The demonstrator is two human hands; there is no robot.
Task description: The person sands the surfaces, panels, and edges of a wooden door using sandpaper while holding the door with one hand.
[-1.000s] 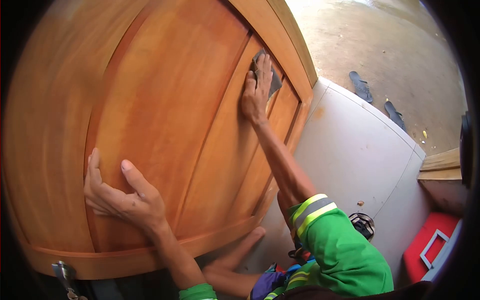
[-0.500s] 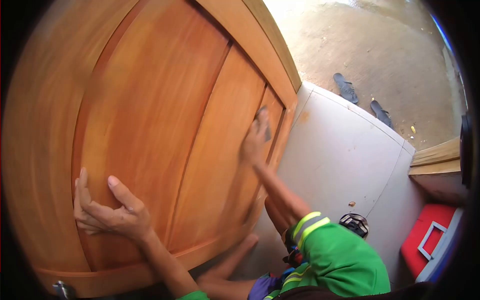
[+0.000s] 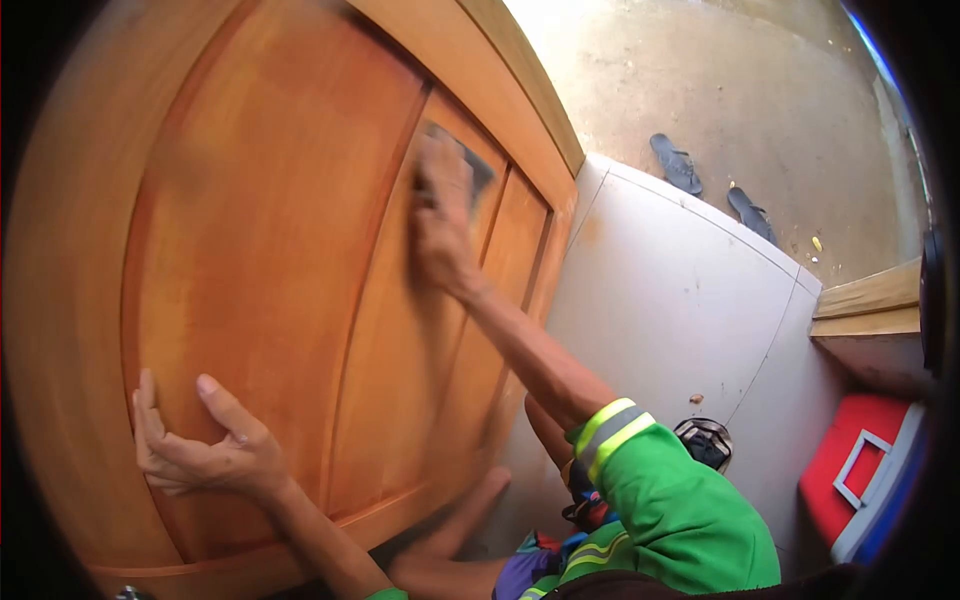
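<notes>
Rubbing appears under way on the wooden door (image 3: 270, 260), though no clear line separates finished from remaining parts. At upper centre, the right hand (image 3: 446, 205) lies blurred over a dark sheet (image 3: 478, 172) against the door, and whether its fingers grip or only press I cannot tell; at lower left, the left hand (image 3: 205, 450) curls loosely, holding nothing visible. The right hand hides much of the sheet, and 1 metal fitting (image 3: 130, 593) is cut off below.

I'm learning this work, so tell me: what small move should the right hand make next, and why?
Probably slide the right hand and the thin dark grey sheet under it down the long orange-brown wooden panel: both sit near its upper end, with uncovered wood stretching below.
</notes>
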